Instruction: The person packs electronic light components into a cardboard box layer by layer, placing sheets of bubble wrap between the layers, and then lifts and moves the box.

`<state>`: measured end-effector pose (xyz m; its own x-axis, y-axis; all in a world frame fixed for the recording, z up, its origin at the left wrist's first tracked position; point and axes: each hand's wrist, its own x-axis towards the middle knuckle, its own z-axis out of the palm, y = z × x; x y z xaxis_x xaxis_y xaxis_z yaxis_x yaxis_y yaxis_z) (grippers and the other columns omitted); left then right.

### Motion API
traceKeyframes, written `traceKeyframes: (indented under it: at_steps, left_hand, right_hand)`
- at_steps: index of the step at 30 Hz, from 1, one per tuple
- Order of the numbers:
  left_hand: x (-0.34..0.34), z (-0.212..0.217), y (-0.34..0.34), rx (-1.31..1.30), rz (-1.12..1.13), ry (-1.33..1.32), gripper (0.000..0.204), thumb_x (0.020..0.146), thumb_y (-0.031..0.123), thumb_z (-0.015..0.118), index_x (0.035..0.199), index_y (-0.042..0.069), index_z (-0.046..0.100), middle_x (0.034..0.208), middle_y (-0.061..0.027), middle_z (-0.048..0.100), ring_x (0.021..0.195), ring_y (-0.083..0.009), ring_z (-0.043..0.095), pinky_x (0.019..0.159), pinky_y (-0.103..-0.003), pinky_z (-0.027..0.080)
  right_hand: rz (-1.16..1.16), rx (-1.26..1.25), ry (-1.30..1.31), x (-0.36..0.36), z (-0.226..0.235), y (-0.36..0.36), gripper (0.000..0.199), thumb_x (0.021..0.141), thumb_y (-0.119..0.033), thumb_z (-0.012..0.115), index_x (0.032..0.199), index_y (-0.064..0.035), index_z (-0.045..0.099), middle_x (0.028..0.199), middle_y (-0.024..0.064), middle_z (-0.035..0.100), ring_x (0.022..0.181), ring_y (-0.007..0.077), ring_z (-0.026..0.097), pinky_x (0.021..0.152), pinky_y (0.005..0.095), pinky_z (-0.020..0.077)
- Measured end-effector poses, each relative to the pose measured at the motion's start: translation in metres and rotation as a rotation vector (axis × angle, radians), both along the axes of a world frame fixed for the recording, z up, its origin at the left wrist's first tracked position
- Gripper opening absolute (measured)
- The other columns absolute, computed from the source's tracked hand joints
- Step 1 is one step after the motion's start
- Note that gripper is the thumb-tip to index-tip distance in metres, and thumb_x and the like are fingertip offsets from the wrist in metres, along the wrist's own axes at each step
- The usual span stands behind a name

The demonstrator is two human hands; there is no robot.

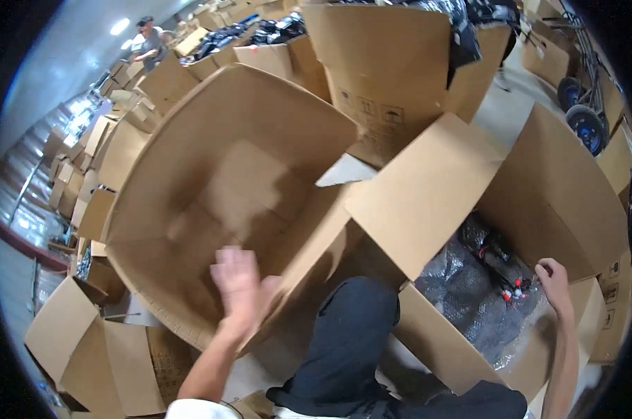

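Observation:
My left hand (238, 283) is over the near side of a big cardboard box (155, 230), its thumb apart from the fingers. It looks slightly smeared by motion and holds nothing I can see. My right hand (556, 281) is curled at the right edge of an open carton (550, 188); whatever its fingertips grip is hidden. Inside that carton, bubble wrap (463, 293) spreads beside dark, cable-like parts with red and white ends (515, 288). A carton flap (428, 188) stands out between the two boxes.
A tall carton (382, 63) holding black plastic bags (466, 42) rises behind. A wheeled hand truck (587, 115) leans at the far right. Open cartons (78, 349) crowd the left, and another person (148, 43) is far back. My dark-trousered knee (358, 314) lies between the boxes.

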<state>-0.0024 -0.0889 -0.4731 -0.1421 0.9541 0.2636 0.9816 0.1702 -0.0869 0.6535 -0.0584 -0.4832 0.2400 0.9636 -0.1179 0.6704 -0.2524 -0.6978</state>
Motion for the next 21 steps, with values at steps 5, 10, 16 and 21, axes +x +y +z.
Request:
traceKeyframes:
  at_steps: [5, 10, 16, 21]
  left_hand:
    - [-0.074, 0.015, 0.0, 0.476, 0.117, 0.642, 0.058, 0.09, 0.03, 0.065, 0.137, -0.001, 0.05, 0.143, -0.0215, 0.047, 0.132, -0.039, 0.044, 0.112, -0.052, 0.03]
    - [-0.011, -0.033, 0.047, 0.354, 0.048, 0.131, 0.05, 0.089, 0.029, 0.065, 0.126, -0.001, 0.053, 0.13, -0.0195, 0.051, 0.119, -0.0357, 0.046, 0.101, -0.049, 0.033]
    - [-0.048, 0.063, 0.019, 0.163, 0.251, -0.215, 0.041, 0.088, 0.028, 0.066, 0.113, -0.002, 0.057, 0.114, -0.0171, 0.056, 0.103, -0.0317, 0.05, 0.087, -0.046, 0.036]
    - [-0.111, 0.196, -0.064, 0.088, 0.563, -0.459, 0.034, 0.087, 0.028, 0.066, 0.103, -0.002, 0.061, 0.101, -0.0151, 0.06, 0.089, -0.0284, 0.053, 0.076, -0.043, 0.039]
  right_hand:
    - [0.059, -0.058, -0.079, 0.012, 0.063, -0.047, 0.023, 0.091, -0.015, 0.064, 0.105, 0.0035, 0.068, 0.09, 0.0094, 0.07, 0.081, 0.0153, 0.064, 0.076, 0.0306, 0.0516]
    - [-0.066, -0.221, 0.224, 0.003, 0.041, 0.003, 0.027, 0.097, -0.027, 0.061, 0.108, -0.003, 0.068, 0.102, 0.0119, 0.071, 0.091, 0.0196, 0.067, 0.08, 0.0335, 0.0538]
    - [0.685, -0.302, 0.22, -0.083, 0.069, 0.029, 0.032, 0.092, -0.032, 0.063, 0.104, -0.003, 0.066, 0.096, 0.0182, 0.066, 0.092, 0.0367, 0.064, 0.078, 0.046, 0.051]
    - [0.568, -0.452, 0.481, -0.214, 0.106, 0.022, 0.039, 0.095, -0.037, 0.061, 0.112, -0.0025, 0.067, 0.094, 0.0155, 0.071, 0.086, 0.0247, 0.068, 0.078, 0.0374, 0.053]
